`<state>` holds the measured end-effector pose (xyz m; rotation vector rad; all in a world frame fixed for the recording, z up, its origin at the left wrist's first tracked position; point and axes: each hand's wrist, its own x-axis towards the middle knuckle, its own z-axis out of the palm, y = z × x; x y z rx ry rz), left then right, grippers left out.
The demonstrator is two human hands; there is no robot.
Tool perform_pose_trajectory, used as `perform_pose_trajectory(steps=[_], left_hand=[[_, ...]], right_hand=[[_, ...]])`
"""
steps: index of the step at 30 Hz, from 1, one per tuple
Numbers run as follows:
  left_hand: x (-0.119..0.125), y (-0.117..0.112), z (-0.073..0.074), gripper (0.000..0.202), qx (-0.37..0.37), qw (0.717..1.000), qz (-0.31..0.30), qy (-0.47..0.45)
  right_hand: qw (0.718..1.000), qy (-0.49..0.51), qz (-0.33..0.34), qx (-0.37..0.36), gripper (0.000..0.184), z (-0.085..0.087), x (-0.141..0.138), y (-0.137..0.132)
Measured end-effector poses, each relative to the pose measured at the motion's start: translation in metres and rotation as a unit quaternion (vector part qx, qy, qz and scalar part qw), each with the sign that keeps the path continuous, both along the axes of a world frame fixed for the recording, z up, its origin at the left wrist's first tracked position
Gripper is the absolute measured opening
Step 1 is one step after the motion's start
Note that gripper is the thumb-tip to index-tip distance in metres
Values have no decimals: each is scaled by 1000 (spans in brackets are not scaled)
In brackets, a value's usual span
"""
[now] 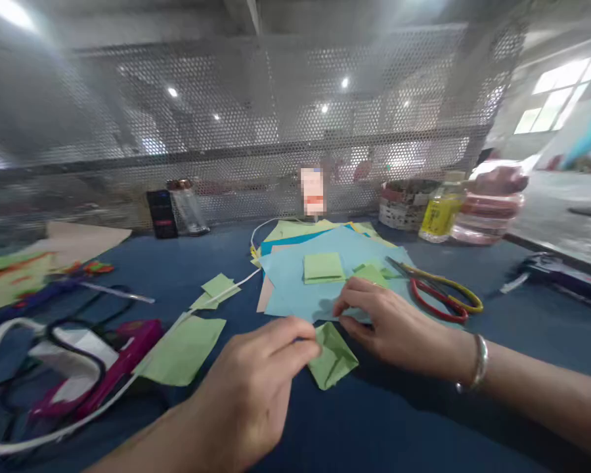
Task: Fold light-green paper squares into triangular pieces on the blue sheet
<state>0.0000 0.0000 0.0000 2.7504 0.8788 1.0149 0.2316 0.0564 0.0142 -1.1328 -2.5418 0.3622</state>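
Observation:
A small folded piece of green paper (331,358), with crease lines across it, is tilted a little over the dark blue table. My left hand (261,378) pinches its left corner between thumb and fingers. Just above its right side, my right hand (387,322) has loosely curled fingers with a narrow gap at the thumb and nothing visible between them. Beyond my hands, a folded green square (324,268) and another folded green piece (372,273) lie on light blue paper sheets (288,289). My right hand partly hides the second piece.
Scissors (438,293) with red and yellow handles lie at right. Loose green sheets (184,351), a white cable (103,410) and a magenta box (140,341) are at left. A basket (406,205), a yellow-labelled bottle (438,213) and a mesh screen (226,131) stand at the back.

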Motion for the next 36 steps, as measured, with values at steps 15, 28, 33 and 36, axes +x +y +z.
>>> perform_pose_trajectory(steps=[15, 28, 33, 36], left_hand=[[14, 12, 2, 18, -219, 974, 46, -41], [6, 15, 3, 18, -270, 948, 117, -117], [3, 18, 4, 16, -285, 935, 118, -174], [2, 19, 5, 17, -292, 929, 117, -192]], right_hand=[[996, 60, 35, -54, 11, -4, -10, -12], [973, 154, 65, -162, 42, 14, -5, -9], [968, 104, 74, -217, 37, 17, -7, -14], [956, 122, 64, -258, 28, 14, -11, -16]])
